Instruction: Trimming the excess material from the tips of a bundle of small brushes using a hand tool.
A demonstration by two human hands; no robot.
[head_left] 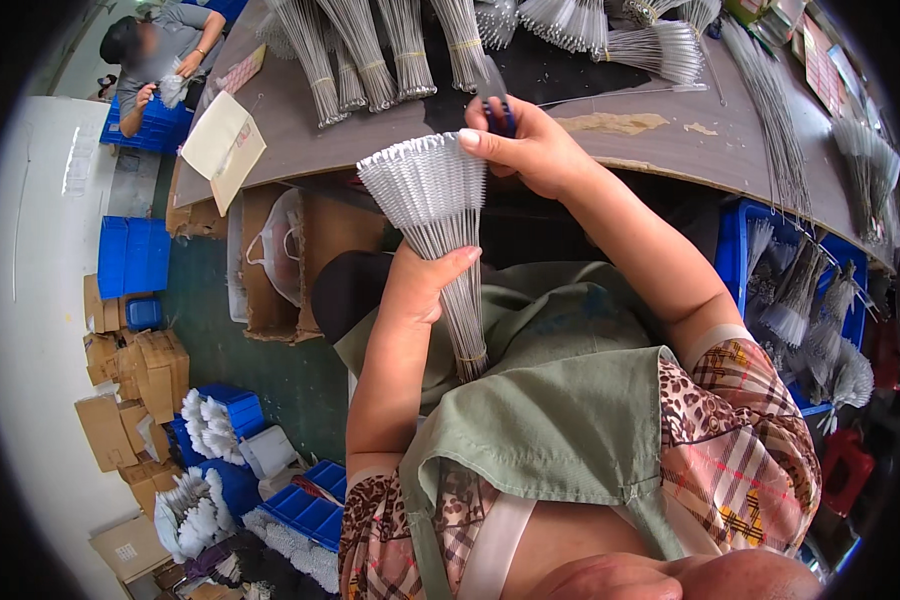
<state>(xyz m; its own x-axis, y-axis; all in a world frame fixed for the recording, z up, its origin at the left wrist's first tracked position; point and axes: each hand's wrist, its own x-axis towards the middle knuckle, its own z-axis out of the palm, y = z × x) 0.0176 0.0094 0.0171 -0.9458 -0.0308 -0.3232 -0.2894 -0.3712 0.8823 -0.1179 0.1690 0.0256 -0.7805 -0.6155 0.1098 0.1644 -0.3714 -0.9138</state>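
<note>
My left hand (428, 278) is wrapped round the wire stems of a fan-shaped bundle of tube brushes (422, 185). Their white bristle heads point up and away from me; a yellowish band ties the looped wire ends low over my lap. In my right hand (538, 150) is a pair of snips (492, 82), with a grey blade pointing up and dark blue handles partly covered by my fingers. The right thumb touches or nearly touches the top right corner of the bristles. Behind the hands is the grey-brown table (630, 150).
Banded wire brush bundles (370, 60) lie along the table's far side. An open booklet (225, 145) is at its left edge. Right of my knees stands a blue crate (735, 250) of brushes. Cardboard boxes (155, 370) sit on the left. A person (175, 50) works at far left.
</note>
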